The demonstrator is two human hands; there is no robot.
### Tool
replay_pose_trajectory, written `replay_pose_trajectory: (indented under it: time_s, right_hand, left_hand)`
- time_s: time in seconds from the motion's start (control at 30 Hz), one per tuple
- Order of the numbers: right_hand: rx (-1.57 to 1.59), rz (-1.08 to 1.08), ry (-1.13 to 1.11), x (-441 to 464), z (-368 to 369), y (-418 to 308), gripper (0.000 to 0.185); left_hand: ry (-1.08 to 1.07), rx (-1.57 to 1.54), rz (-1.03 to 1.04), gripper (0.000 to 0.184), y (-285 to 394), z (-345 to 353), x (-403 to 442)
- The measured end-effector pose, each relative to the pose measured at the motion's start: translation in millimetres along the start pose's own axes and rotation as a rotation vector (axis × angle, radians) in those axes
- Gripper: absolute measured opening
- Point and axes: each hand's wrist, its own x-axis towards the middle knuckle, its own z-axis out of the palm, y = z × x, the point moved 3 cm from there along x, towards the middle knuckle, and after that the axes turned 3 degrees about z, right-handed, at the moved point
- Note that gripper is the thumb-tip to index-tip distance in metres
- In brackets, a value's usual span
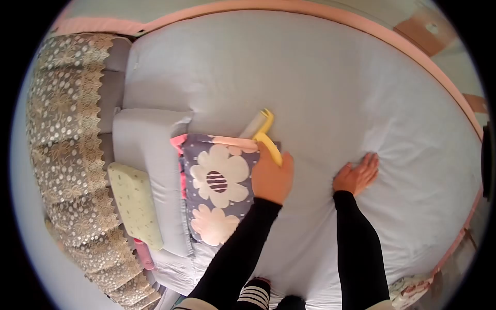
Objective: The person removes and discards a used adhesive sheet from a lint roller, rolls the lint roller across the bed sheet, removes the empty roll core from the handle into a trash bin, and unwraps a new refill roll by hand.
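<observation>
My left hand is closed around the yellow handle of a lint roller. Its pale roller head points up and to the left, just past the top edge of a flowered pillow. That pillow is dark purple-grey with large white and pink flowers, and my left hand and forearm cover part of its right side. On the grey bedsheet, my right hand lies flat with its fingers stretched out, holding nothing. The sheet is wrinkled around it.
To the left lie a grey pillow and a small green pillow. A lace-covered headboard runs down the left side. Pink edging borders the bed along the top and right. Bundled patterned cloth sits at the lower right.
</observation>
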Motion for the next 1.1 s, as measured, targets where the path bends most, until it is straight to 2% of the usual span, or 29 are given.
replay_pose_trajectory:
  time_s: [0.07, 0.17, 0.23, 0.3, 0.37, 0.4, 0.43, 0.53, 0.7, 0.83, 0.93, 1.03, 1.1]
  right_hand:
    - [0.024, -0.006, 0.015, -0.4, -0.9, -0.4, 0.076]
    - [0.052, -0.036, 0.024, -0.8, 2.2, 4.9, 0.075]
    - [0.075, -0.026, 0.026, -0.4, 1.8, 4.5, 0.074]
    - [0.093, -0.023, 0.029, -1.6, 2.3, 5.3, 0.074]
    - [0.099, -0.025, 0.033, -2.6, 4.4, 7.7, 0.073]
    - [0.096, -0.028, 0.043, -2.6, 4.4, 7.8, 0.073]
    - [0.093, -0.026, 0.042, -4.2, 4.4, 9.0, 0.073]
    - [0.106, -0.030, 0.052, -3.1, 7.1, 10.7, 0.074]
    - [0.120, -0.023, 0.064, -2.4, 7.6, 11.9, 0.073]
    - [0.133, -0.022, 0.060, -2.9, 7.2, 13.4, 0.073]
    - [0.152, -0.018, 0.069, -3.5, 7.4, 13.3, 0.072]
    - [0.175, -0.010, 0.072, -0.5, 4.4, 12.7, 0.072]
    - [0.188, -0.007, 0.050, -2.4, 2.0, 12.5, 0.072]
  left_hand:
    - [-0.113, -0.082, 0.003, 0.066, 17.7, 6.9, -35.8]
    - [-0.123, -0.144, 0.284, 0.063, 44.8, -2.3, -49.0]
    - [0.027, -0.090, 0.531, 0.057, 76.9, -3.4, -17.4]
    - [0.383, -0.009, 0.843, 0.058, 110.8, 12.4, 38.8]
    - [0.353, 0.090, 0.835, 0.053, 156.6, 25.5, 89.6]
    - [0.264, 0.084, 0.798, 0.052, 175.4, 32.9, 108.7]
    - [0.177, 0.080, 0.758, 0.050, 185.8, 42.8, 120.7]
    - [0.106, 0.113, 0.724, 0.049, 185.1, 79.5, 129.2]
    - [-0.012, 0.079, 0.527, 0.063, 81.3, 106.4, 31.5]
    - [0.059, 0.175, 0.610, 0.068, -25.0, 128.3, -69.9]
    - [0.108, 0.221, 0.633, 0.065, -49.8, 136.0, -100.3]
    - [0.302, 0.255, 0.690, 0.060, -56.4, 150.0, -98.9]
    - [0.300, 0.220, 0.688, 0.059, -57.4, 158.4, -96.5]
